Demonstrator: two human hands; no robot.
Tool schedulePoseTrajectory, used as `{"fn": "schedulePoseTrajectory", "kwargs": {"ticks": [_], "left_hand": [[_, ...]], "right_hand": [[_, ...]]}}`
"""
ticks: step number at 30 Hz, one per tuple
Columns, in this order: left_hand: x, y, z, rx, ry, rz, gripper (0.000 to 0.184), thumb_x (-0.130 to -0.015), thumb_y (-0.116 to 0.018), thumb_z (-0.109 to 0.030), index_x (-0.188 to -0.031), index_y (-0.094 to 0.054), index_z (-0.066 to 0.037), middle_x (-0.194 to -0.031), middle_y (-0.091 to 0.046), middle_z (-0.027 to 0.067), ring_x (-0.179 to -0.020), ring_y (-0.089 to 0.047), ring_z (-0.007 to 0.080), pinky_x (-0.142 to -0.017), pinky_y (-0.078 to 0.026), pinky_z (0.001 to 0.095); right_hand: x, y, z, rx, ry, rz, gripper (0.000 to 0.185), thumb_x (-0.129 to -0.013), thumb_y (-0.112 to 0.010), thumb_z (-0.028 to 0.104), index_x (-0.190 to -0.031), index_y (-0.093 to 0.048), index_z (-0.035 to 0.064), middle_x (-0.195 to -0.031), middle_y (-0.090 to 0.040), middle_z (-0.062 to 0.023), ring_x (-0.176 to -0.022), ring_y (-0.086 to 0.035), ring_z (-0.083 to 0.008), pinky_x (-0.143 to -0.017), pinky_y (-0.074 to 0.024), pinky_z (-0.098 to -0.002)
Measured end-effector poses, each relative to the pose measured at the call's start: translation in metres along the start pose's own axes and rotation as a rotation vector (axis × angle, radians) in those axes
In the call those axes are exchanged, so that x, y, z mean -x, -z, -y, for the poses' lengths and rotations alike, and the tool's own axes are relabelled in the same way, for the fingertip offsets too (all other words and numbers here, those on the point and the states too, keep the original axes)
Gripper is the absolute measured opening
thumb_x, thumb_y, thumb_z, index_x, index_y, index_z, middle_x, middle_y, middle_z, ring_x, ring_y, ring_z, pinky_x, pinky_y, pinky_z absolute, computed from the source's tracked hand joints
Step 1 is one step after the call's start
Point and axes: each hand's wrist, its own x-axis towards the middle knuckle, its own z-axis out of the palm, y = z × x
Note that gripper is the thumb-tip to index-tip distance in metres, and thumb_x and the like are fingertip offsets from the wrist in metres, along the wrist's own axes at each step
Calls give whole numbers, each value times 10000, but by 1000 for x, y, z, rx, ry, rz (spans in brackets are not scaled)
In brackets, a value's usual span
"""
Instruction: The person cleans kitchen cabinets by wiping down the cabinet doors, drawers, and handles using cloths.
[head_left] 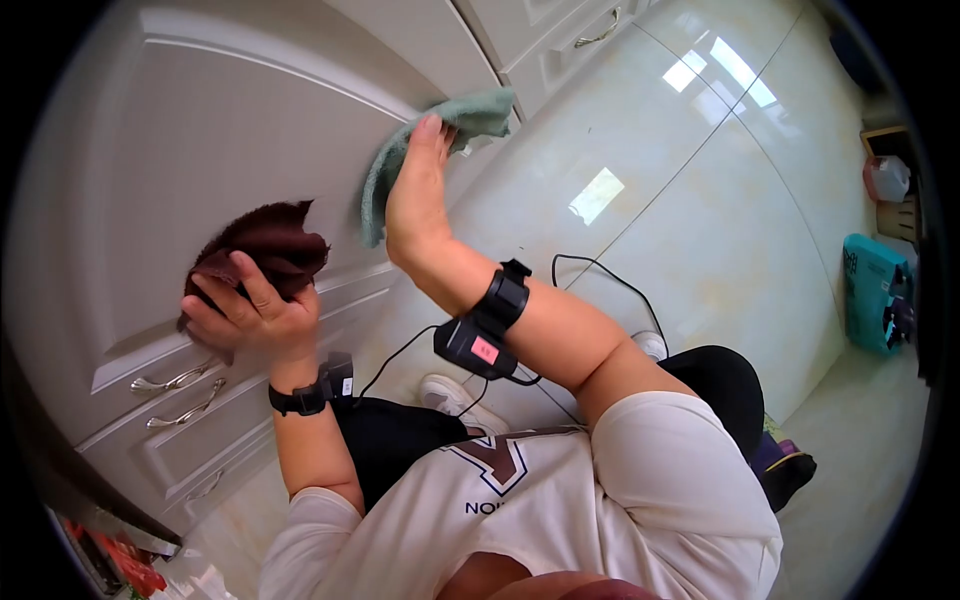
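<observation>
My left hand (262, 322) lies against a pale cabinet door (250, 125), its fingers spread across a bunched maroon cloth (272, 240) on the lower part of the panel. Just below the cloth, a pair of curved metal handles (190, 413) sits on the cabinet front. To the right, my right hand (412, 205) reaches farther out, fingers extended along a green cloth (485, 112) that drapes around it near the edge of the cabinetry; some of those fingers are hidden, and I cannot tell how tightly they grip. The two cloths are apart from each other, one under each hand. A black strap (503, 298) circles my right forearm, with a black box (475, 347) beside it, and a black wristband (297, 401) wraps my left wrist. Thin cables loop near my knees, above my light-colored shoes (450, 393). Glossy tile floor (715, 225) spreads out to the right, catching bright reflections, and a teal box (868, 292) stands at its far side.
</observation>
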Motion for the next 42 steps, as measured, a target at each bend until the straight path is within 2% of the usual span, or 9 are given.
{"fn": "schedulePoseTrajectory", "kwargs": {"ticks": [6, 8, 10, 14, 21, 26, 30, 38, 42], "left_hand": [[2, 1, 1, 1, -14, 12, 555, -820, -598, -304, -1338, -530, -117, -1446, -390, 216, -1378, -248, 436, -1089, -230, 559], [2, 0, 3, -8, -29, 22, 551, -824, -601, -312, -1335, -532, -121, -1446, -388, 219, -1379, -243, 439, -1090, -229, 558], [7, -3, 2, -32, -22, 23, 591, -854, -587, -463, -1348, -495, -152, -1443, -380, 232, -1370, -255, 455, -1090, -197, 581], [9, -8, 0, 6, 15, -17, 516, -880, -549, -454, -1311, -539, -170, -1420, -415, 233, -1363, -274, 450, -1104, -189, 561], [10, -6, 1, 18, -19, -9, 491, -867, -562, -423, -1291, -575, -177, -1406, -448, 207, -1363, -295, 425, -1131, -161, 511], [12, -5, 4, 16, 19, 4, 402, -885, -543, -459, -1227, -616, -261, -1399, -480, 123, -1359, -327, 369, -1136, -160, 504], [9, -5, 2, 33, -16, -20, 412, -885, -553, -425, -1240, -621, -228, -1400, -474, 151, -1352, -336, 374, -1135, -171, 490], [4, -2, -2, 64, 30, -27, 366, -877, -566, -406, -1214, -633, -281, -1391, -497, 89, -1335, -365, 345, -1134, -181, 495], [2, 2, 2, 53, -15, -30, 385, -893, -539, -369, -1240, -628, -227, -1404, -480, 121, -1353, -342, 350, -1130, -181, 476]], "right_hand": [[-100, 62, -137, 8, -53, -343, 844, -944, -251, 644, -1510, -11, 66, -1588, 14, -87, -1457, -17, -262, -1164, -50, -387], [-128, 94, -126, -353, -434, -212, 820, -941, -245, 650, -1516, -33, 104, -1587, -41, -78, -1446, -107, -262, -1155, -136, -402], [-143, 87, -131, -330, -427, -249, 834, -934, -244, 663, -1515, -34, 102, -1583, -60, -82, -1439, -132, -273, -1147, -161, -422], [-78, 67, -166, -200, -371, -272, 870, -909, -238, 708, -1515, -61, 109, -1575, -101, -88, -1427, -164, -289, -1131, -191, -476], [94, 2, -235, -353, -1094, -8, 865, -895, -214, 732, -1489, -206, 103, -1531, -257, -99, -1399, -248, -298, -1127, -201, -503], [61, 17, -162, -1028, -1005, 279, 832, -909, -257, 702, -1440, -323, 64, -1493, -330, -140, -1352, -329, -336, -1131, -227, -474], [-26, 67, -156, -905, -589, 162, 817, -913, -303, 683, -1406, -347, 33, -1457, -369, -142, -1333, -348, -336, -1116, -261, -476], [-77, 78, -101, -718, -312, 156, 781, -927, -369, 637, -1420, -304, 35, -1437, -378, -147, -1288, -394, -326, -1103, -289, -450], [-69, 86, -159, -607, -586, 19, 571, -964, -387, 508, -1278, -496, 45, -1321, -514, -127, -1204, -479, -302, -1061, -344, -459]]}}
